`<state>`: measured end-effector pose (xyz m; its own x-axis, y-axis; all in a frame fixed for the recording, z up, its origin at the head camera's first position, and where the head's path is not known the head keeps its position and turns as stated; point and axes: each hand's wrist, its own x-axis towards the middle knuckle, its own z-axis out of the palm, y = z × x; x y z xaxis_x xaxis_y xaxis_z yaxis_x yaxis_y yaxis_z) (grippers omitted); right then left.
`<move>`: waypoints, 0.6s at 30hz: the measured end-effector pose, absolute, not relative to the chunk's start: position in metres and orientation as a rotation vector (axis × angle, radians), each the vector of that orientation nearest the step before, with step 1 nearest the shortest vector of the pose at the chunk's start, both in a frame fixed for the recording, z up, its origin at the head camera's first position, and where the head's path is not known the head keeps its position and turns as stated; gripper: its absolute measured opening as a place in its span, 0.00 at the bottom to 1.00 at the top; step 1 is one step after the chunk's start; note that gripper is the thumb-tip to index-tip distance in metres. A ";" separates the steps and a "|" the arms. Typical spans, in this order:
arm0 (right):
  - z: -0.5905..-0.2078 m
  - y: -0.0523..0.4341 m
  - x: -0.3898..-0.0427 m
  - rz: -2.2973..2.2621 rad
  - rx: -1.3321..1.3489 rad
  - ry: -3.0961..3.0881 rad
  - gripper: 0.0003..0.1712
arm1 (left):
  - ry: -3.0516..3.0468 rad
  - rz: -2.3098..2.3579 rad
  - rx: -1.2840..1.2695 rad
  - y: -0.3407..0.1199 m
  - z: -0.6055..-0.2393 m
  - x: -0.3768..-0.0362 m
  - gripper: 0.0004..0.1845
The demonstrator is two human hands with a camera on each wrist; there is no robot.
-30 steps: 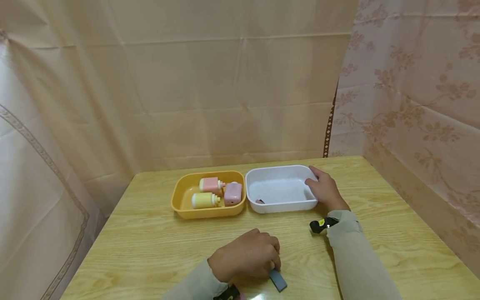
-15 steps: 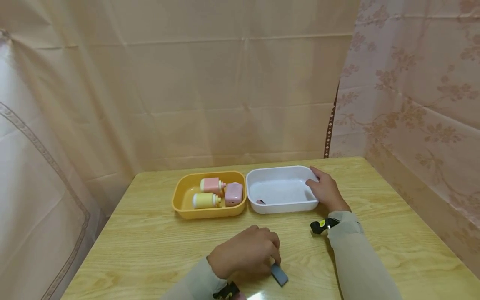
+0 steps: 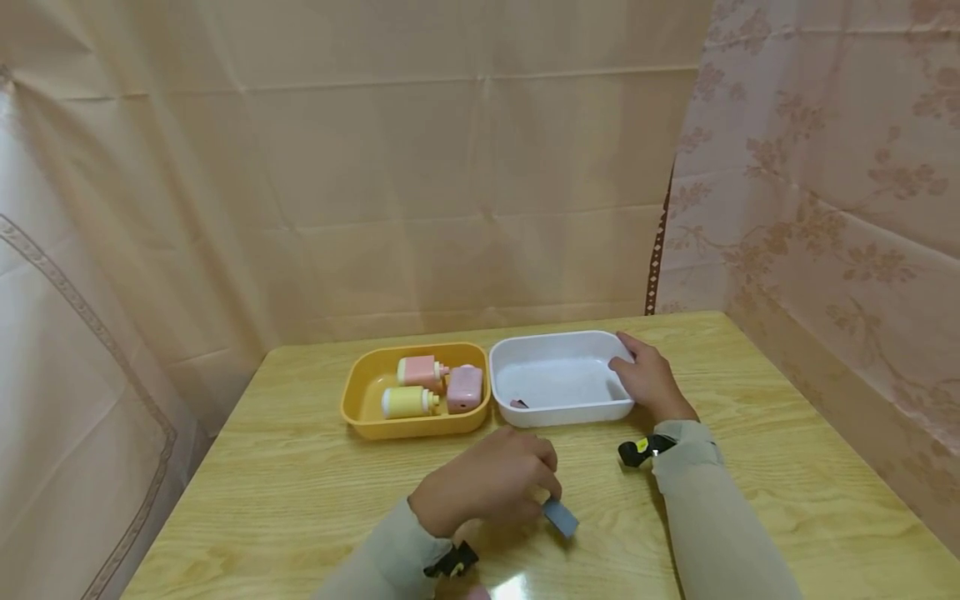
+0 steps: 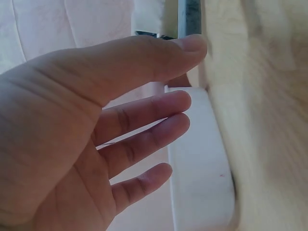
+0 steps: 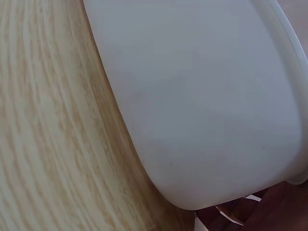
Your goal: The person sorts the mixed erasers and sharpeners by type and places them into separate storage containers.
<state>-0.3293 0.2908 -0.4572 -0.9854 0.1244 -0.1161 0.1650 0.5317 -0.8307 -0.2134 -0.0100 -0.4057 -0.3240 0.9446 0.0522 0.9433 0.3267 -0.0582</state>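
Observation:
My left hand (image 3: 491,483) pinches one end of a small flat grey block (image 3: 561,517), whose other end sticks out to the right just over the table. In the left wrist view the thumb lies against the grey block (image 4: 189,19), while the other visible fingers stay apart from it. My right hand (image 3: 654,382) grips the right end of a white tray (image 3: 577,414), thumb inside the rim and fingers outside. Close up in the right wrist view, the white tray (image 5: 202,96) hides most of that hand. A tiny pink and black piece (image 3: 519,404) lies in the tray's near left corner.
A yellow tray (image 3: 420,427) stands beside the white one. In it lie a pink bottle (image 3: 417,370), a yellow bottle (image 3: 406,402) and a mauve box-shaped thing (image 3: 465,388). A pink thing shows at the bottom edge, mostly cut off. Curtains hang behind the wooden table (image 3: 285,500).
My left hand has moved forward, away from me, carrying the grey block towards the trays. My right hand keeps its hold on the white tray, which has stayed in place.

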 end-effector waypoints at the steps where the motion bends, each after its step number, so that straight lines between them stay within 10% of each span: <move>1: -0.457 0.291 -0.329 -1.480 0.257 2.711 0.40 | -2.488 0.009 -1.778 -0.010 -0.405 -0.215 0.11; 18: -0.457 0.292 -0.331 -1.457 0.246 2.737 0.41 | -2.521 -0.071 -1.606 -0.003 -0.374 -0.229 0.12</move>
